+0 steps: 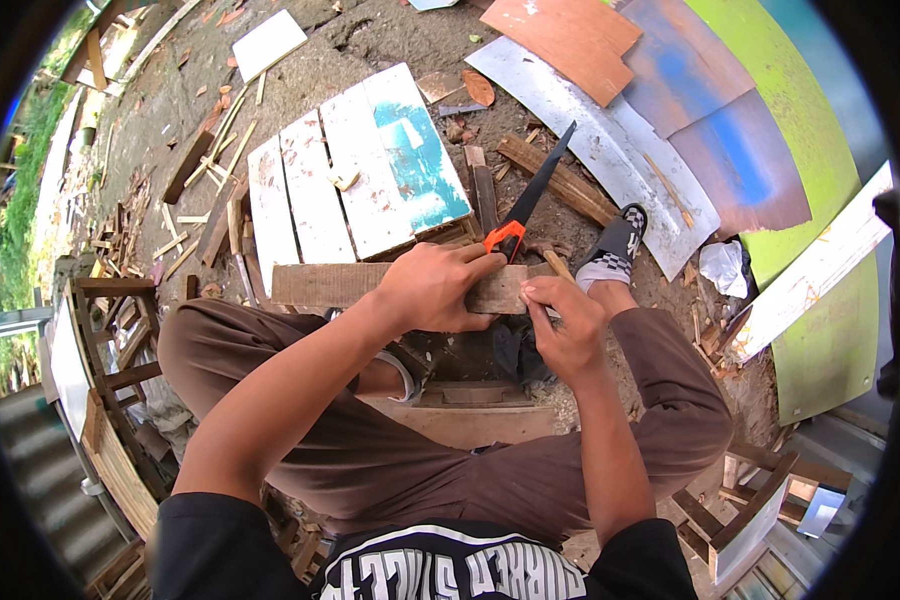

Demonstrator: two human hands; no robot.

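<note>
The wooden plank (370,284) I am pinning flat under my left hand (432,290), my right hand (562,328) pinching something small I cannot identify at its three o'clock end.

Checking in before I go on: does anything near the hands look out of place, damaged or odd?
Yes. A hand saw with an orange handle lies loose on the ground just beyond the plank that the left hand presses down, blade bare. The white and teal painted boards are scuffed and peeling, and wood offcuts litter the dirt.

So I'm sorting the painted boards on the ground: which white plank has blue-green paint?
The rightmost plank of the white panel, nearest the saw; the planks to its left are plain white.
</note>
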